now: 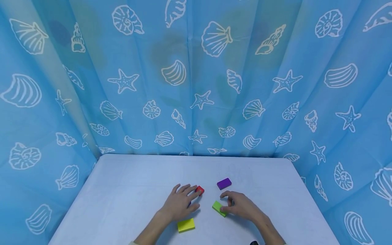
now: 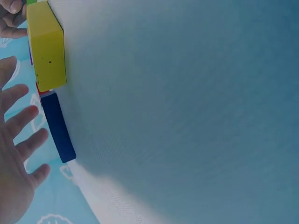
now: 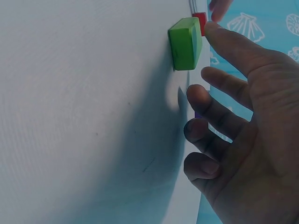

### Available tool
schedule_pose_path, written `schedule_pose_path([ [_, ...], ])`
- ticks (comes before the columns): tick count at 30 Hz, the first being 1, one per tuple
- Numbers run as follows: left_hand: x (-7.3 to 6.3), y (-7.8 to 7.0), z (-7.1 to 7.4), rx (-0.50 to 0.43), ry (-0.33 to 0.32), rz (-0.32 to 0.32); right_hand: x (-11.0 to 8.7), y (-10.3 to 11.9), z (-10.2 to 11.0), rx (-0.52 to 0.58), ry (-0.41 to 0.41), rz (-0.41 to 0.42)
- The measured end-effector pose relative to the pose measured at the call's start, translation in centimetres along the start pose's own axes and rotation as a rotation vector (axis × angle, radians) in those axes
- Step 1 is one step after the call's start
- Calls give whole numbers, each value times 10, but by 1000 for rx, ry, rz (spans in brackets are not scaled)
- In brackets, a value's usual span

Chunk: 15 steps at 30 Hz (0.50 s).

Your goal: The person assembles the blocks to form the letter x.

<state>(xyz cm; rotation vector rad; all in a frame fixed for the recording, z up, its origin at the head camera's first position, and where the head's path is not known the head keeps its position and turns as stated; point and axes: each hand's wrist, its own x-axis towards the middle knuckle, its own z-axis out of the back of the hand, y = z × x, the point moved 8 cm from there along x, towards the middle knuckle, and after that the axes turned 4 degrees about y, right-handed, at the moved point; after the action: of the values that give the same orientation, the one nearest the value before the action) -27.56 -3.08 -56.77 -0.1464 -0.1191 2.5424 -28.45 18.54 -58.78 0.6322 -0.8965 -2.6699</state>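
My left hand (image 1: 180, 203) hovers with spread fingers above a dark blue block (image 2: 58, 127), which it mostly hides in the head view. Its fingers overlap the edge of a small red block (image 1: 200, 189) there. A yellow block (image 1: 186, 225) lies just nearer to me than that hand. On the right, a light green block (image 1: 217, 206) lies on the table, and my right hand (image 1: 242, 205) is beside it. The right thumb overlaps the green block's near end in the head view. In the right wrist view the other fingers bend loosely, with nothing between them.
A purple block (image 1: 224, 183) lies farther back, beyond the right hand. All the blocks lie on a white-covered table (image 1: 137, 173). A blue curtain (image 1: 190, 119) with white shell and starfish prints hangs behind the table and along both sides.
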Motion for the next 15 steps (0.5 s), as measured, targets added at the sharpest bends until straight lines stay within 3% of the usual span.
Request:
schedule_pose_path([
  [15,3,-1,-5,34,22,5,3,4,-7,-47,8,11],
])
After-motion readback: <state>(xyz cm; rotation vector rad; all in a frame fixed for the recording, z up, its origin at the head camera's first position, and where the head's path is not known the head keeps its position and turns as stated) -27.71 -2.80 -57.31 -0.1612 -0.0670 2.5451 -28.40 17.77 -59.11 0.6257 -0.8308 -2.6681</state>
